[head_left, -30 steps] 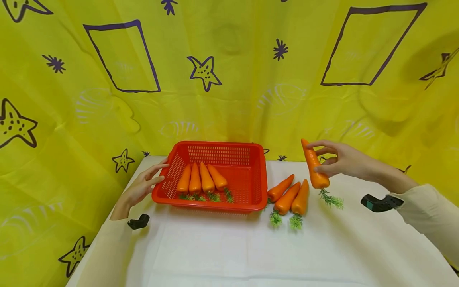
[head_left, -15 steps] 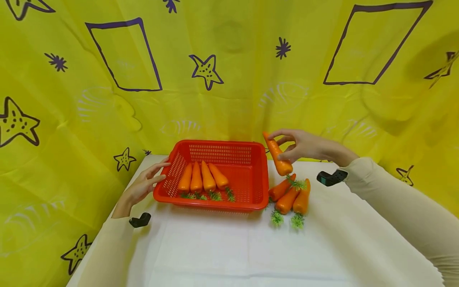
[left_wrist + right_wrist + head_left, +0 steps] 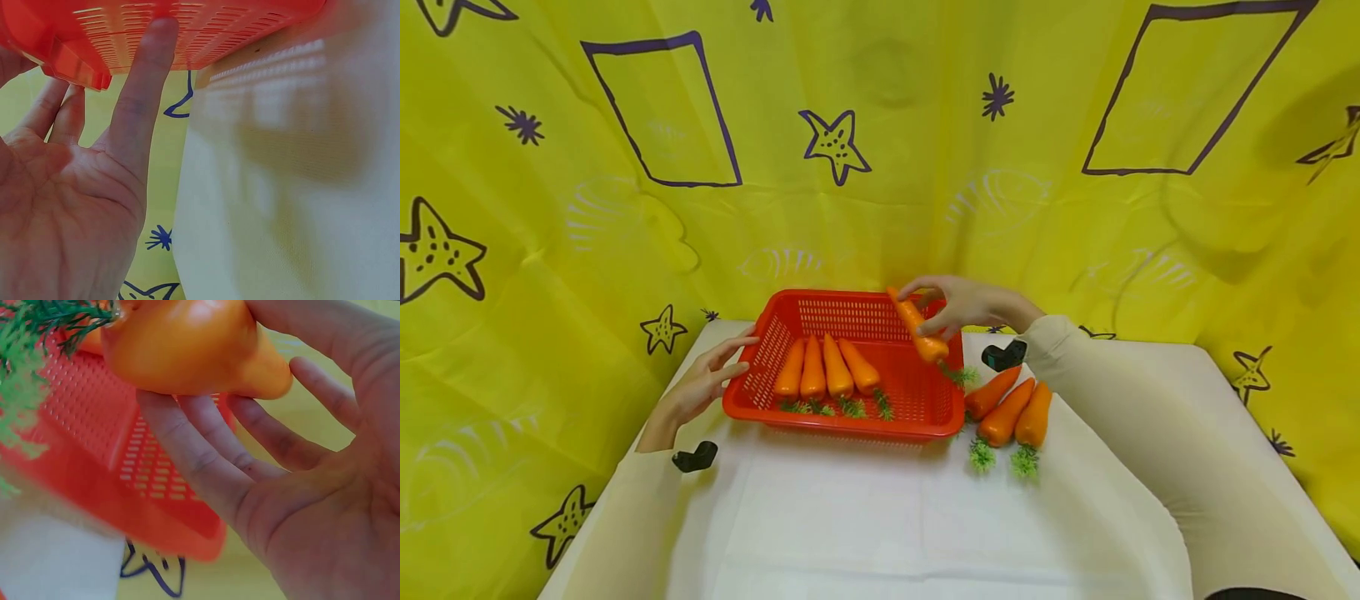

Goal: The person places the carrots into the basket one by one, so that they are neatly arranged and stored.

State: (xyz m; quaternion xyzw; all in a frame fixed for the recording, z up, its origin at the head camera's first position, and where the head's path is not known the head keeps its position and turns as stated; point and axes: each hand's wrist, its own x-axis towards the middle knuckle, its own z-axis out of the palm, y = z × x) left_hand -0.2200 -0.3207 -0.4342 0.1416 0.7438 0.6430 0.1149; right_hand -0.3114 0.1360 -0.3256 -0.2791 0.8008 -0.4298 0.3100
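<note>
On the white counter (image 3: 865, 517), three carrots (image 3: 1009, 410) lie side by side just right of the red basket (image 3: 850, 427), leafy ends toward the near edge. At the basket's left wall the left hand (image 3: 700, 385) rests with straight fingers touching the plastic, its grip slack and holding nothing, while four more carrots (image 3: 823, 377) lie in a row inside the basket. Farther back, the right hand (image 3: 966, 304) has its grip curled round one tilted carrot (image 3: 919, 327), held in the air above the basket's far right part, tip up and green top (image 3: 958, 375) hanging down.
</note>
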